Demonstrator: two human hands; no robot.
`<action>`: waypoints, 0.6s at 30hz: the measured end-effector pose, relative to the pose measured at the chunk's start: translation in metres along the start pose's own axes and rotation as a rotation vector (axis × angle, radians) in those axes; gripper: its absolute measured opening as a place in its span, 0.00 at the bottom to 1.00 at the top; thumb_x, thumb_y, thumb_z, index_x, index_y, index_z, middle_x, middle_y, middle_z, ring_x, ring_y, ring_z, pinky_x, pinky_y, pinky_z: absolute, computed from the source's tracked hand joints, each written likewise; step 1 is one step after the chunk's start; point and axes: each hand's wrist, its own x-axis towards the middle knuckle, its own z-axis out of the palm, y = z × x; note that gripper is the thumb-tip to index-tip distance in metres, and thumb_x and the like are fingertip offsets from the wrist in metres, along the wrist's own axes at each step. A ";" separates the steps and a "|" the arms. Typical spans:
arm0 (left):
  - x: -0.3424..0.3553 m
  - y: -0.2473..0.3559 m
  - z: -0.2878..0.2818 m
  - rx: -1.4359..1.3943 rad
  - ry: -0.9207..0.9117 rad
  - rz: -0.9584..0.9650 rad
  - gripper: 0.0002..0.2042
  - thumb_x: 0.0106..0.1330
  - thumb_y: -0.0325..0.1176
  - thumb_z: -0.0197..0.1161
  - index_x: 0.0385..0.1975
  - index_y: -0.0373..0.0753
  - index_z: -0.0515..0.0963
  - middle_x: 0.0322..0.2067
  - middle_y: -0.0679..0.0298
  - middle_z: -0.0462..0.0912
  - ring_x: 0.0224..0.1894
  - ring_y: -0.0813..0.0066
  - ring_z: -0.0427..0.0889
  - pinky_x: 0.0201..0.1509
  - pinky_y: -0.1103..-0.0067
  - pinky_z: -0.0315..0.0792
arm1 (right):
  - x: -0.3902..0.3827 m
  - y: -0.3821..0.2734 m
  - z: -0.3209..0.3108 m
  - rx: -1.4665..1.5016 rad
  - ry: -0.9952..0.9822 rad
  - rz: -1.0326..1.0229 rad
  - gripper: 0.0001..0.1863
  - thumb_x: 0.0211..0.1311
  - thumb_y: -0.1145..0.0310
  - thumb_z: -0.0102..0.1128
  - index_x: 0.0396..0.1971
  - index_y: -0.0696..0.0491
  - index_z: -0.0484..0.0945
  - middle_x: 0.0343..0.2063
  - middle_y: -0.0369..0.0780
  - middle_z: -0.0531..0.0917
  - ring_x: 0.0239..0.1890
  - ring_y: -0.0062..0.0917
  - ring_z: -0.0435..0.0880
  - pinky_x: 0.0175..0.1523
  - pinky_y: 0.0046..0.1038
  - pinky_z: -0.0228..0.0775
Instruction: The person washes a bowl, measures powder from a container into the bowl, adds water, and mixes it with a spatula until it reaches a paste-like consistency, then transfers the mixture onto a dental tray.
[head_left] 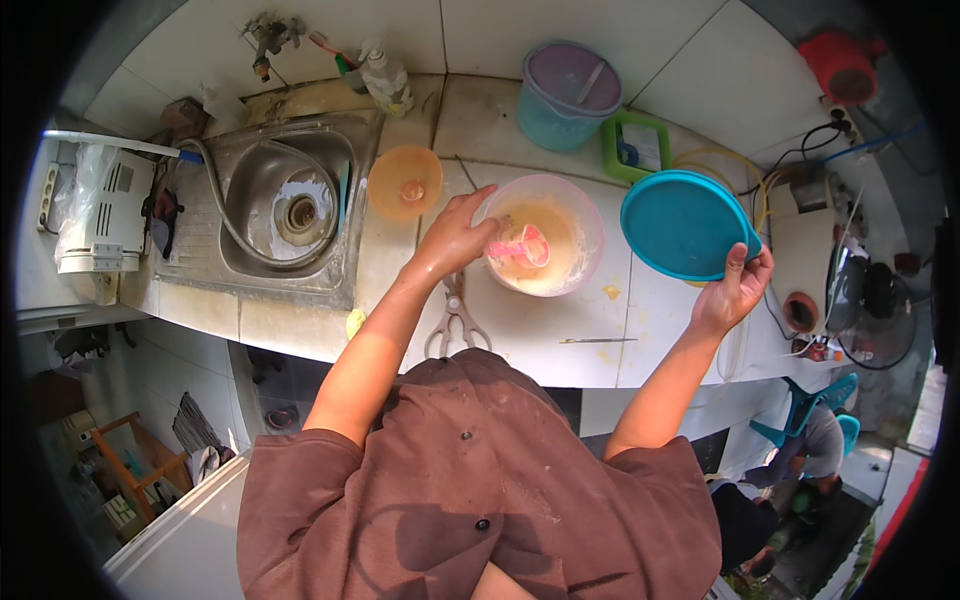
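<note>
My left hand is closed at the left rim of a translucent pink bowl. It grips the handle of a pink scoop, whose head hangs over a pale, creamy mixture smeared up the bowl's inner wall. Over on the right, my right hand pinches the edge of a round turquoise lid, tilted a little and beside the bowl. Kitchen scissors lie below my left wrist, partly covered by it. To the left of the bowl sits an orange bowl.
A steel sink with a hose in it is set into the counter at left. Behind stand a soap bottle, a lidded blue bucket and a green container. A thin stick lies near the front edge. A person sits at lower right.
</note>
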 end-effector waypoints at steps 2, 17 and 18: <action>-0.012 0.035 -0.020 -0.299 -0.242 -0.262 0.30 0.64 0.35 0.56 0.68 0.43 0.62 0.58 0.52 0.70 0.36 0.64 0.86 0.31 0.76 0.81 | -0.013 0.031 -0.016 -0.259 -0.026 -0.014 0.16 0.59 0.67 0.71 0.43 0.52 0.74 0.39 0.37 0.80 0.43 0.24 0.77 0.52 0.27 0.69; -0.074 0.027 -0.029 -0.472 0.405 0.325 0.40 0.57 0.14 0.47 0.73 0.44 0.50 0.72 0.56 0.51 0.70 0.70 0.58 0.56 0.85 0.65 | -0.084 0.038 0.054 -0.776 -0.592 -0.111 0.29 0.48 0.70 0.65 0.55 0.48 0.75 0.56 0.40 0.72 0.57 0.37 0.67 0.60 0.38 0.63; -0.077 0.034 -0.032 -0.531 0.411 0.332 0.40 0.58 0.13 0.47 0.74 0.43 0.47 0.71 0.57 0.52 0.70 0.70 0.58 0.63 0.80 0.60 | -0.086 0.028 0.065 -0.655 -0.584 -0.062 0.28 0.51 0.68 0.64 0.57 0.49 0.74 0.57 0.42 0.71 0.55 0.36 0.70 0.57 0.37 0.66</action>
